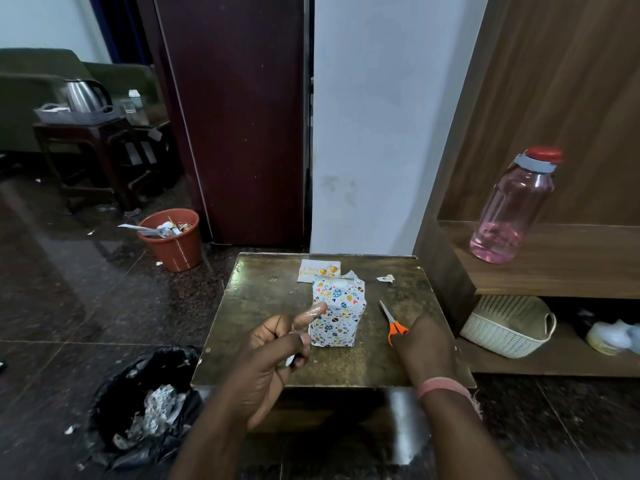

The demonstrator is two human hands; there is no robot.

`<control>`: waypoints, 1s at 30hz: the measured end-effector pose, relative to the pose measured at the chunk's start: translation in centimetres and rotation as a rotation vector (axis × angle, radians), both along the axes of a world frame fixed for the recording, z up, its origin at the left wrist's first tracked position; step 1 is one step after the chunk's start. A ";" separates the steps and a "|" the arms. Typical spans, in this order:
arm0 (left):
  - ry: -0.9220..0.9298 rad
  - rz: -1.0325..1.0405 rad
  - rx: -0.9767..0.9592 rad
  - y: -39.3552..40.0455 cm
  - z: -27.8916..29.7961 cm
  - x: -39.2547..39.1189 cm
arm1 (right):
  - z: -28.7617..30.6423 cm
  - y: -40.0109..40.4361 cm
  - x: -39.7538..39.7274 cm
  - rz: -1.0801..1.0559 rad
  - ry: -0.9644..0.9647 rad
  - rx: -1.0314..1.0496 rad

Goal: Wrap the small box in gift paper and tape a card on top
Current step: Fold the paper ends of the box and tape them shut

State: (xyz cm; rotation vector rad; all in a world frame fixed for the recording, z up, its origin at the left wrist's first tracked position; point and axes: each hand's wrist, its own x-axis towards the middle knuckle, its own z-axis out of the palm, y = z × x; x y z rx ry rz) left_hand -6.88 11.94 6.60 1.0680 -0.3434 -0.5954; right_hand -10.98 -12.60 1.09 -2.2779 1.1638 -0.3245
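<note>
Trash bag (145, 403), black, sits on floor far left w/ crumpled paper scraps inside; orange bin (173, 239) farther back, also full of scraps.

Left hand (273, 355) hovers over table (263, 299) near its left front edge, just beside the box. Fingers (313, 311) curled; a strip of clear tape looks stuck on the raised fingertip, and the thumb and lower fingers pinch something small and pale, prob. the tape roll, can't tell for sure.

Box (337, 311) stands upright mid-table, wrapped in white paper printed w/ coloured eggs, hearts, dots. Sides look closed and smooth; top end is open, flaps sticking up ragged. Judgement: small and light, so it'll slide or tip if pushed w/ one hand. Paper is thin, creases and tears easily, esp. at those loose top flaps. Best hold is by the flat side faces, low down, pressing flaps flat before taping.

Card (317, 270) lies flat behind the box, near table's far edge, balloons and gold lettering, not yet attached. Tiny paper scrap (386, 278) to the right of it.

Scissors (393, 323), orange handles, lie right of the box. Right hand (422, 344) rests by the handles; its fingers are hidden under the back of the hand, so state unclear.

Pink bottle (512, 209) on shelf far right, white basket (505, 327) below.
</note>
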 end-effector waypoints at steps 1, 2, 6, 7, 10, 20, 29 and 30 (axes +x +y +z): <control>0.003 -0.001 0.000 0.0 0.1 -0.1 | 0.8 -0.1 -0.5 -0.023 -0.039 0.040; 0.009 0.001 -0.003 0.0 0.1 0.0 | 1.7 -0.5 -0.9 -0.047 -0.109 0.112; 0.025 -0.005 -0.025 -0.1 0.3 0.2 | 5.6 -0.4 -2.3 0.074 -0.505 0.644; 0.022 -0.010 -0.025 -0.2 0.3 0.3 | 6.5 0.3 -2.6 0.155 -0.584 0.864; 0.022 -0.003 -0.021 -0.5 0.2 0.6 | 8.4 3.1 -3.4 0.396 -0.600 1.339; 0.011 -0.007 -0.051 -0.1 0.3 2.6 | 5.5 3.7 -3.0 0.891 -0.133 1.549; -0.005 -0.160 -0.109 -0.4 0.5 4.0 | 4.3 3.8 -1.5 1.075 -0.037 1.571; -0.004 -0.164 -0.112 -0.4 0.5 4.0 | 4.3 3.8 -1.4 1.082 -0.036 1.570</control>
